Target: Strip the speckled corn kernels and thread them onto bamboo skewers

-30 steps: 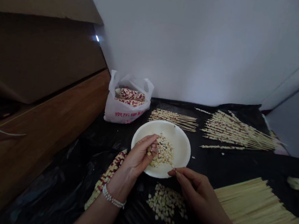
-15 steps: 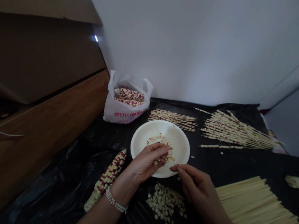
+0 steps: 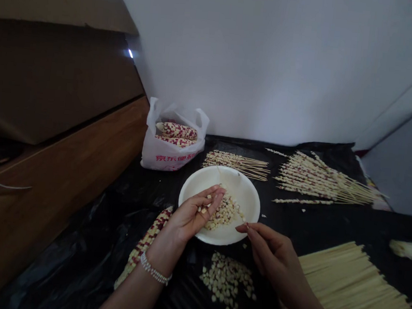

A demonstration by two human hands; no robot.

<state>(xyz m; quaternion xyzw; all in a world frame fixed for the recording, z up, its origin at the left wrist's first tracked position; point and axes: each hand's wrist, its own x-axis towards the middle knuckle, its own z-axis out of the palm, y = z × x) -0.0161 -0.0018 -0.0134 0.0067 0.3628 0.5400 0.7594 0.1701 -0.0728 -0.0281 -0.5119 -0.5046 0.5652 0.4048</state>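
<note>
My left hand is over the white bowl, its fingers curled toward the thumb and a few pale corn kernels showing between them. A heap of cream and dark red kernels lies in the bowl. At the bowl's right rim, my right hand pinches something small between thumb and forefinger; its kind is unclear. A red-and-cream corn cob lies partly behind my left forearm. Loose pale kernels are spread on the black sheet between my arms.
A white plastic bag with cobs inside stands behind the bowl. Skewers threaded with kernels lie in a small bunch and a larger one. Plain wooden sticks are at the right, near a pale cob. Black plastic sheet covers the surface.
My left hand has shifted left and turned, uncovering more of the kernels in the bowl. My right hand keeps its pinch near the rim, almost unmoved.
</note>
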